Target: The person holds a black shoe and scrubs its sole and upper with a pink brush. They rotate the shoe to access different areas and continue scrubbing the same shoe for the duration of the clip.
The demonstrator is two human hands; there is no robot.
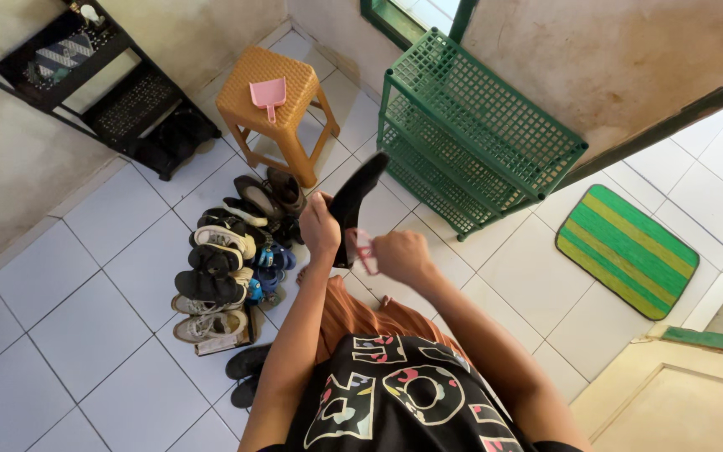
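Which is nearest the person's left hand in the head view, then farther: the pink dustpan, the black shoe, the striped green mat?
1. Black shoe, held in the left hand.
2. Pink dustpan, on the stool behind.
3. Striped green mat, far right by the doorway.

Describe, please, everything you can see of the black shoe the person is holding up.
The black shoe is a slim, dark, matte shoe, held in the air above the white tiled floor, tilted with one end pointing up toward the green rack. The left hand grips its lower part. The right hand holds a small pink brush against its lower edge. Its material and finer details are too dark to tell.
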